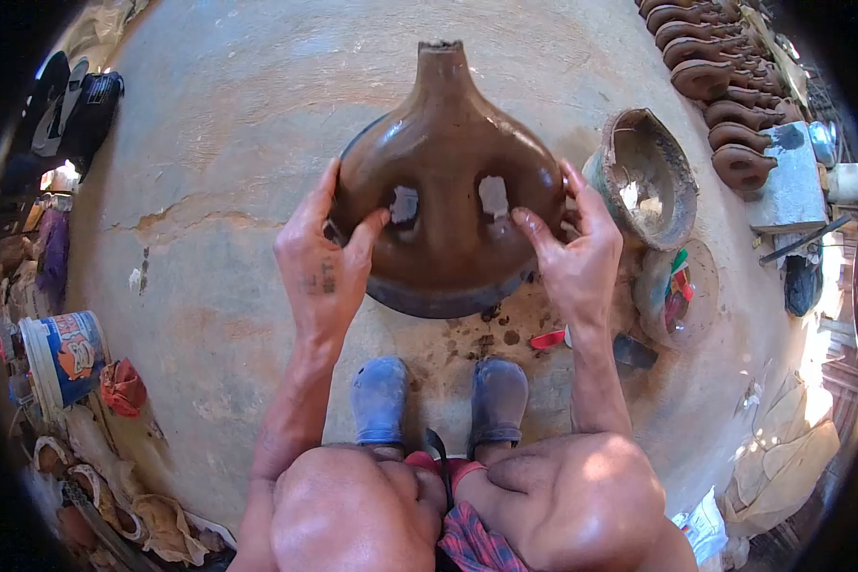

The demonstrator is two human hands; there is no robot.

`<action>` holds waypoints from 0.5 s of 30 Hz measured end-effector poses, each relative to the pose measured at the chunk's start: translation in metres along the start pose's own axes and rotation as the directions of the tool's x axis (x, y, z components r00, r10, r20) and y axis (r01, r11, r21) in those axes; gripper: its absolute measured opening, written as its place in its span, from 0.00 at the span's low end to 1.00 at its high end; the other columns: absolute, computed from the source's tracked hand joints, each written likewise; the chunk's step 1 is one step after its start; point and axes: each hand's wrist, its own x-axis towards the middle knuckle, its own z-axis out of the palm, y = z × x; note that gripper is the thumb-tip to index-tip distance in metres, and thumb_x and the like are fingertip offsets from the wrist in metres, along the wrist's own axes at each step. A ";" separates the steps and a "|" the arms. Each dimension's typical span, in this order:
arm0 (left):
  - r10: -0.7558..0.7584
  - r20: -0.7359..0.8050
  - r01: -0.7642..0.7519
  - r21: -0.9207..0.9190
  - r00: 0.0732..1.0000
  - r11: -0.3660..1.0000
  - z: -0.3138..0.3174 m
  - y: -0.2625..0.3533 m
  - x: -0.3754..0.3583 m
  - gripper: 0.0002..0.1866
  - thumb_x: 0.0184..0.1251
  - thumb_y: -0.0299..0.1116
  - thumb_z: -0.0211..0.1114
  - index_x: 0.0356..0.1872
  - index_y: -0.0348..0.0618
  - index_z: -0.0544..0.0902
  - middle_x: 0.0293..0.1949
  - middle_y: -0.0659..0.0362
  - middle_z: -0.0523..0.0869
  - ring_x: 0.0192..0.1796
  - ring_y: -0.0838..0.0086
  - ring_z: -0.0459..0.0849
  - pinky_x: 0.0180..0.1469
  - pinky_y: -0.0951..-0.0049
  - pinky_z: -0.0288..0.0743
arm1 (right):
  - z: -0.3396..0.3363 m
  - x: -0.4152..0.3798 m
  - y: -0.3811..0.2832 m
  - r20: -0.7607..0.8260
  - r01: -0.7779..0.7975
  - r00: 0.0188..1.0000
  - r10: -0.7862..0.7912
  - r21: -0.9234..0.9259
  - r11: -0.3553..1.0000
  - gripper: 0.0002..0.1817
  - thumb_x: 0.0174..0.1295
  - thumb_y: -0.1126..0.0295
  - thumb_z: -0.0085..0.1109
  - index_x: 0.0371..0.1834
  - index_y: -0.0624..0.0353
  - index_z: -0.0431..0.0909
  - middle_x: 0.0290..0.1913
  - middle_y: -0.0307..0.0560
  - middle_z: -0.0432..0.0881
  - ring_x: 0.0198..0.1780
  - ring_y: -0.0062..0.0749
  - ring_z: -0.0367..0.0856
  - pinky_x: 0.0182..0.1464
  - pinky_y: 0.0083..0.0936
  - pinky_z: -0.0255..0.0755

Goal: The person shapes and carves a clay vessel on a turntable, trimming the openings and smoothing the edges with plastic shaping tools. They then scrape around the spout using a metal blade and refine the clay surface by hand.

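Note:
A wet, shiny brown clay piece [441,143] with a rounded body, two openings and a narrow neck at the far end is between my hands. My left hand [329,253] grips its left side, the thumb at the edge of the left opening and the fingers around the outer rim. On the right side my right hand [577,248] holds it the same way, thumb beside the right opening. Under the piece shows the edge of a dark round base [439,303]. What the fingertips touch underneath is hidden.
To the right stand a large clay-smeared basin [682,181] and a smaller bowl [701,286] with coloured items. A red tool [547,340] lies near my right forearm. Rows of similar clay pieces [701,79] line the upper right. A bucket [74,355] is at left.

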 end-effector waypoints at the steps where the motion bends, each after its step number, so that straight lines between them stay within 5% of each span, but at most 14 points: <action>1: 0.052 -0.078 -0.054 -0.027 0.996 0.998 0.006 -0.003 0.004 0.37 0.61 0.23 0.81 0.74 0.38 0.79 0.61 0.46 0.89 0.56 0.63 0.91 0.59 0.64 0.88 | 0.005 0.006 0.005 -0.064 0.080 0.995 -0.076 0.059 0.995 0.40 0.56 0.75 0.84 0.74 0.63 0.76 0.65 0.52 0.81 0.56 0.42 0.88 0.56 0.34 0.87; 6: 0.213 -0.303 -0.249 -0.085 0.929 0.965 0.034 -0.027 0.009 0.34 0.62 0.17 0.79 0.72 0.35 0.80 0.60 0.47 0.89 0.58 0.65 0.90 0.62 0.65 0.87 | 0.024 0.022 0.035 -0.175 0.298 0.948 -0.267 0.185 0.936 0.41 0.54 0.79 0.83 0.74 0.64 0.76 0.62 0.50 0.80 0.58 0.36 0.87 0.56 0.30 0.88; 8: 0.244 -0.384 -0.295 -0.078 0.890 0.952 0.042 -0.037 0.008 0.35 0.55 0.23 0.84 0.67 0.38 0.84 0.61 0.47 0.90 0.62 0.56 0.90 0.62 0.61 0.85 | 0.030 0.022 0.047 -0.215 0.360 0.924 -0.317 0.206 0.910 0.41 0.55 0.81 0.82 0.74 0.63 0.76 0.65 0.51 0.78 0.62 0.38 0.86 0.62 0.32 0.88; 12: 0.282 -0.377 -0.325 -0.053 0.882 0.944 0.051 -0.051 -0.001 0.36 0.55 0.21 0.84 0.68 0.39 0.83 0.63 0.47 0.89 0.64 0.54 0.89 0.64 0.60 0.85 | 0.041 0.018 0.069 -0.216 0.357 0.928 -0.304 0.278 0.892 0.40 0.55 0.81 0.82 0.74 0.63 0.75 0.68 0.52 0.75 0.66 0.40 0.83 0.66 0.36 0.87; 15: 0.370 -0.380 -0.405 -0.012 0.848 0.914 0.054 -0.058 -0.009 0.34 0.61 0.17 0.80 0.71 0.38 0.81 0.65 0.48 0.87 0.64 0.63 0.88 0.65 0.61 0.87 | 0.045 0.014 0.081 -0.240 0.423 0.898 -0.369 0.235 0.875 0.40 0.55 0.79 0.82 0.73 0.63 0.75 0.70 0.52 0.74 0.69 0.42 0.81 0.67 0.37 0.86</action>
